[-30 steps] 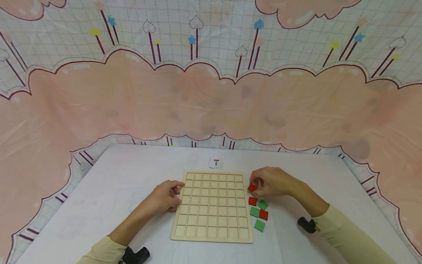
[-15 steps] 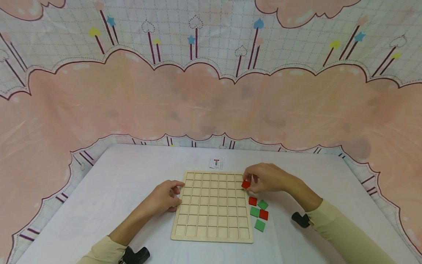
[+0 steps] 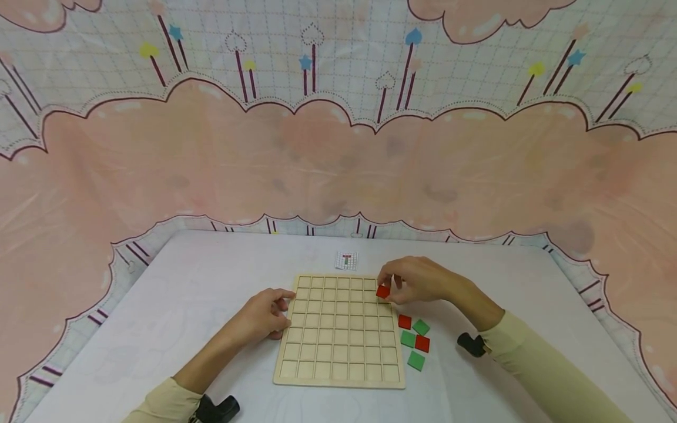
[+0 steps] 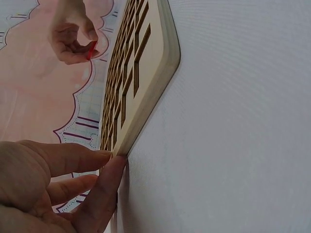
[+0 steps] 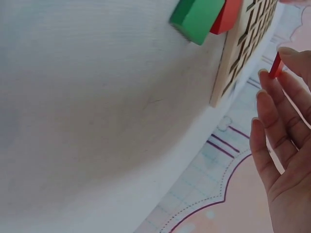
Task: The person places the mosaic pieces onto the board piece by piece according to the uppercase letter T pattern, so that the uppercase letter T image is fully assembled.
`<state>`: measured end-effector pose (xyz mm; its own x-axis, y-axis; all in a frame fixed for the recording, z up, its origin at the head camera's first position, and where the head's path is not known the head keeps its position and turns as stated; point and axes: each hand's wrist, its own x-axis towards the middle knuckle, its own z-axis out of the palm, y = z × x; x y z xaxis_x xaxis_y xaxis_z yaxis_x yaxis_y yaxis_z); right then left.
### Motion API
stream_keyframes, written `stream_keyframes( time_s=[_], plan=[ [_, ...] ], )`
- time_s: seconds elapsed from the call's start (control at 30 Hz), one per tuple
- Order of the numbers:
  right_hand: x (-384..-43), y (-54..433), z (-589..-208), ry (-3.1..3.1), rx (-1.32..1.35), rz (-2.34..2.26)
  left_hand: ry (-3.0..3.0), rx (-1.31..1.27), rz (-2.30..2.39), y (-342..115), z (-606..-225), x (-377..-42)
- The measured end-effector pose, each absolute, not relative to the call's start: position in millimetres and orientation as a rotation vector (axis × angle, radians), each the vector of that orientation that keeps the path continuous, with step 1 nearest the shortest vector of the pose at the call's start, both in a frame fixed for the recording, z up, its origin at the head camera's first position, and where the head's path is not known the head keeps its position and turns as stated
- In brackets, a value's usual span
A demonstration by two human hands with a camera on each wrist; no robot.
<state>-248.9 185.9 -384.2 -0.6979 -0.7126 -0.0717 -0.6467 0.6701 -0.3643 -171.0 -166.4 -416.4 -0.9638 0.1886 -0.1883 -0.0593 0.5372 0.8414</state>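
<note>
A square wooden grid board (image 3: 340,338) lies flat on the white table. My left hand (image 3: 261,314) touches its left edge with thumb and forefinger, set apart along the rim; in the left wrist view those fingertips (image 4: 104,156) meet the board's side. Above the board's far right corner, my right hand (image 3: 418,281) pinches a red square tile (image 3: 382,291). The right wrist view shows this tile (image 5: 276,66) edge-on between thumb and fingers. Beside the board's right edge lie loose tiles: red ones (image 3: 405,322) and green ones (image 3: 416,361).
Behind the board lies a small printed card (image 3: 346,261) with a grid and a red and green pattern. A patterned cloth backdrop (image 3: 338,164) rises beyond the table's far edge. White tabletop (image 3: 222,258) surrounds the board.
My right hand has carried the red tile leftward, from beside the board to over its far right corner. The left hand and the other tiles stay in place.
</note>
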Motion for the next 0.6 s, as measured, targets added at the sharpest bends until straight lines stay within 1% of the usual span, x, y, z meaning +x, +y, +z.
stream_keyframes(
  time_s=[0.33, 0.6],
  plan=[
    [-254.9, 170.8, -381.4, 2.645, -1.124, -0.483, 2.527, 0.127, 1.400, -166.8, -417.3, -169.9],
    [-260.6, 159.0, -379.6, 2.628, -1.191, -0.454, 2.525, 0.113, 1.398, -166.3, -416.9, -170.0]
  ],
)
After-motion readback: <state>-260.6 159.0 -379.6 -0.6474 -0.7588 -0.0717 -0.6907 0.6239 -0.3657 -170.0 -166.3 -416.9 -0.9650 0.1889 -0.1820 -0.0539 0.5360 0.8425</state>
